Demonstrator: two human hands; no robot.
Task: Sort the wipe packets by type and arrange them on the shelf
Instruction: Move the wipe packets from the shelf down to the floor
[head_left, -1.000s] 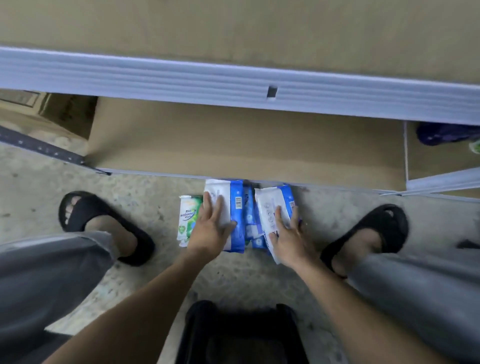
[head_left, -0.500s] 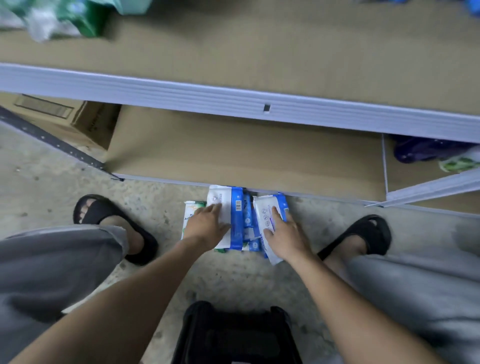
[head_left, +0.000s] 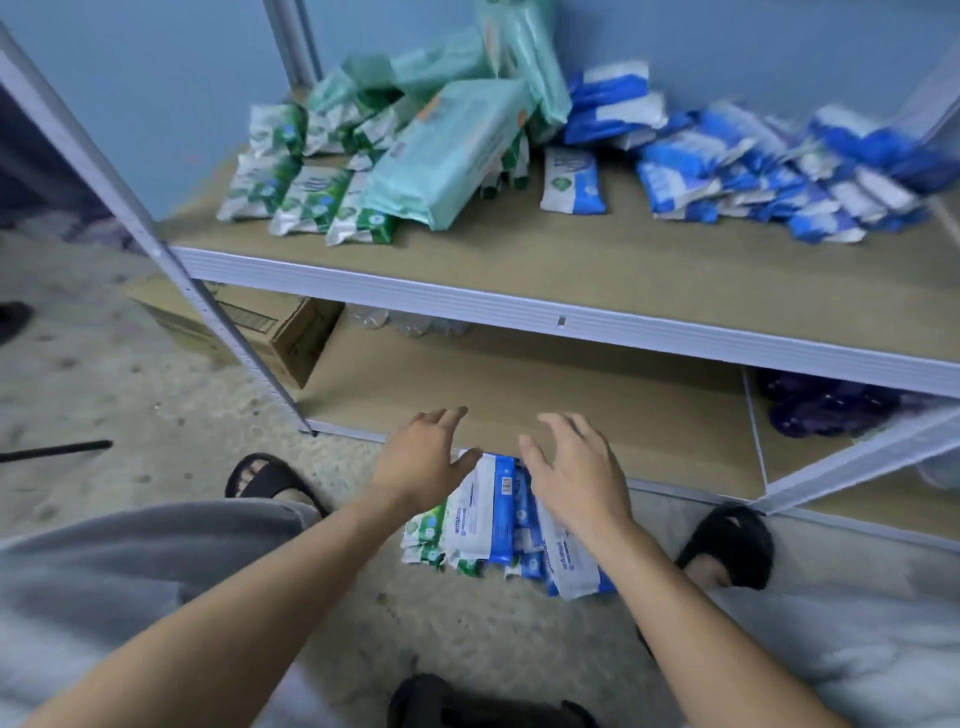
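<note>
while hands (head_left: 423, 457) (head_left: 576, 480) hover, packets (head_left: 478, 514) lie at shelf edge (head_left: 675, 491)

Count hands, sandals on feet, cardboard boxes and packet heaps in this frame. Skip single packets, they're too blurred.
Hands: 2, left hand and right hand, both empty
Sandals on feet: 2, left sandal and right sandal
Cardboard boxes: 1, box
Packet heaps: 3, green heap, blue heap, floor heap
Total: 8

Upper shelf (head_left: 571, 270): front strip bare, green packets (head_left: 322, 197) and blue packets (head_left: 753, 176) crowd back. Lower shelf (head_left: 571, 395): wide open board, cardboard box (head_left: 291, 332) beside left end. Floor pile (head_left: 488, 514) just at lower shelf edge.
</note>
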